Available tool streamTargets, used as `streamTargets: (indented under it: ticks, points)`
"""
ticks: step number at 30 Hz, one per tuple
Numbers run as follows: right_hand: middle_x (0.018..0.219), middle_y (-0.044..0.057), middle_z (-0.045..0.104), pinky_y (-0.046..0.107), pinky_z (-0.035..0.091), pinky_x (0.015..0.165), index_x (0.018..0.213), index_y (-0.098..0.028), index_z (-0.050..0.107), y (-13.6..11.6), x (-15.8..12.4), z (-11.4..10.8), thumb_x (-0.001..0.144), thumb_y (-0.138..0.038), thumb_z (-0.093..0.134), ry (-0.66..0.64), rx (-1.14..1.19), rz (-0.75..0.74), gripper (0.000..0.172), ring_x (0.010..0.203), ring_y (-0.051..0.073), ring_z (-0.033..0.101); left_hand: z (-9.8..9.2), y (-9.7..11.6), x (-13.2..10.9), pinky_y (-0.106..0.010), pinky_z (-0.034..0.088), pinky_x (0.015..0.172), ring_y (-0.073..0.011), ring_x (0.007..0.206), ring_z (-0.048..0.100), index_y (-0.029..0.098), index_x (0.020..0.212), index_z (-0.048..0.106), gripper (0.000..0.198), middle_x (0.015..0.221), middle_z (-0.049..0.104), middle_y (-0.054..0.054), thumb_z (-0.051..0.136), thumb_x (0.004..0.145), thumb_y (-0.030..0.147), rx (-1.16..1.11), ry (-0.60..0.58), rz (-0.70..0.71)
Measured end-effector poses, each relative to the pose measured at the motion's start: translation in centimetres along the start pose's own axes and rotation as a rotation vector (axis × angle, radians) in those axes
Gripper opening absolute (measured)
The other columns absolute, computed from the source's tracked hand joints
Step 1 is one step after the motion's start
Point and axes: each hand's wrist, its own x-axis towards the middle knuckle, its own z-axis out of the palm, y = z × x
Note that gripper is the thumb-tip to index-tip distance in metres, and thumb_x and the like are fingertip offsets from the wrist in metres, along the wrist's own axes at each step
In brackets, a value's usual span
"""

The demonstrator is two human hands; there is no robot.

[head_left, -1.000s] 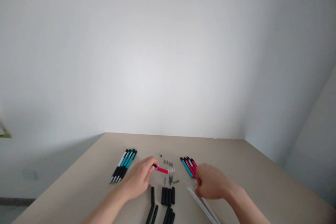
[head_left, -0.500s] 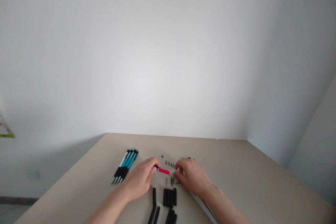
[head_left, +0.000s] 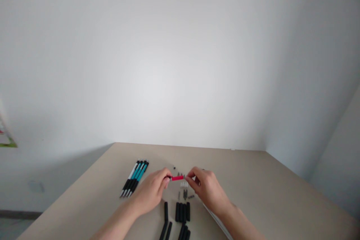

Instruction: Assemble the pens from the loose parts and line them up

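My left hand (head_left: pixel 152 191) pinches one end of a short red pen barrel (head_left: pixel 177 178) held level just above the beige table (head_left: pixel 267 183). Pinched at the barrel's other end are the fingertips of my right hand (head_left: pixel 206 187), which may hold a small part that I cannot make out. Below the barrel lie small white and grey pen parts (head_left: pixel 184 191). Nearer to me sit several black grip sleeves (head_left: pixel 181 212).
A row of assembled teal, white and black pens (head_left: pixel 135 182) lies to the left of my hands. White thin tubes (head_left: pixel 218 223) show under my right forearm. A white wall stands behind the table; its far edge is near the top of the parts.
My right hand moved left from the white tubes to the free end of the red barrel. The barrel has risen a little and now lies level between both hands.
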Motion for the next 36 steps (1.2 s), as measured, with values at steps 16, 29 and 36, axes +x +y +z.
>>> streamTargets:
  ticks: [16, 29, 36]
  points:
    - [0.080, 0.001, 0.063, 0.020, 0.040, 0.064, 0.080, -0.019, 0.065, -0.06, -0.11, -0.31, 0.085, -0.014, 0.063, 0.025, 0.103, -0.181, 0.007, 0.070, 0.012, 0.058, -0.18, 0.17, -0.06, -0.024, 0.035, 0.065, -0.0149, 0.070, 0.054, 0.020, 0.087, 0.051, 0.017, 0.073, 0.057, 0.001, 0.036, 0.094, 0.018, -0.028, -0.031, 0.040]
    - [0.087, 0.002, 0.063, 0.021, 0.041, 0.065, 0.092, -0.021, 0.061, -0.54, -0.56, -0.11, 0.090, -0.017, 0.058, 0.051, 0.043, -0.274, 0.005, 0.071, 0.013, 0.058, -0.18, 0.26, -0.08, -0.023, 0.036, 0.067, -0.0153, 0.073, 0.058, 0.020, 0.088, 0.055, 0.022, 0.075, 0.062, 0.000, 0.035, 0.096, 0.021, -0.059, -0.032, 0.042]
    - [0.087, 0.004, 0.064, 0.022, 0.043, 0.071, 0.093, -0.021, 0.062, -0.31, -0.52, -0.02, 0.094, -0.019, 0.051, 0.094, 0.070, -0.338, 0.012, 0.077, 0.014, 0.060, -0.35, 0.92, -0.02, -0.021, 0.036, 0.063, -0.0126, 0.067, 0.058, 0.020, 0.085, 0.052, 0.012, 0.073, 0.065, 0.003, 0.043, 0.093, 0.019, -0.174, -0.083, 0.021]
